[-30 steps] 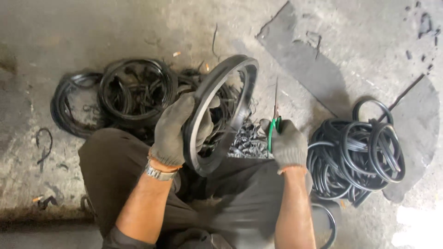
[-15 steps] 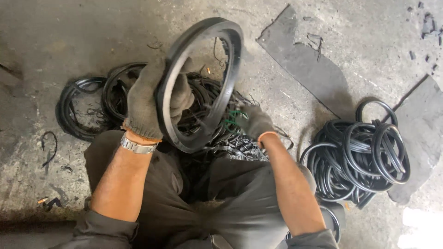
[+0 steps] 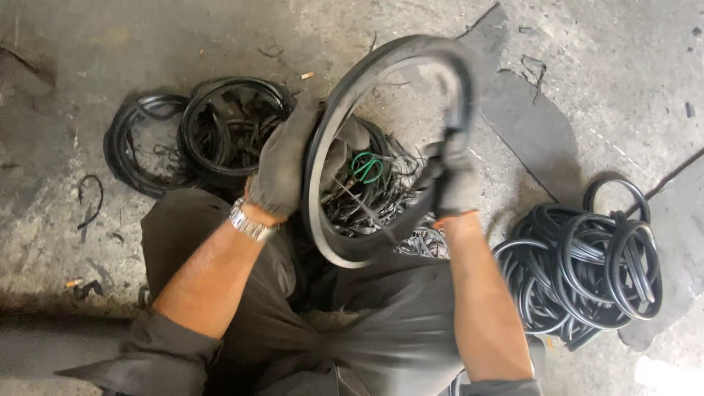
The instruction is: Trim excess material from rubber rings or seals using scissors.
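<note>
I hold a large black rubber ring (image 3: 389,62) upright in front of me with both gloved hands. My left hand (image 3: 282,172) grips its left side. My right hand (image 3: 455,172) grips its right side. Green-handled scissors (image 3: 367,167) lie on a heap of black rubber scraps (image 3: 367,202) on the floor, seen through the ring's opening.
Black rubber rings (image 3: 220,128) are piled at the left on the concrete floor (image 3: 110,44). A tangle of thin black rubber loops (image 3: 587,264) lies at the right. A dark patch (image 3: 528,125) marks the floor behind. My knees and dark trousers (image 3: 381,330) fill the lower view.
My right hand has let go of the green scissors, which now lie on the scraps, and has taken the ring's right side. The ring has been raised and turned.
</note>
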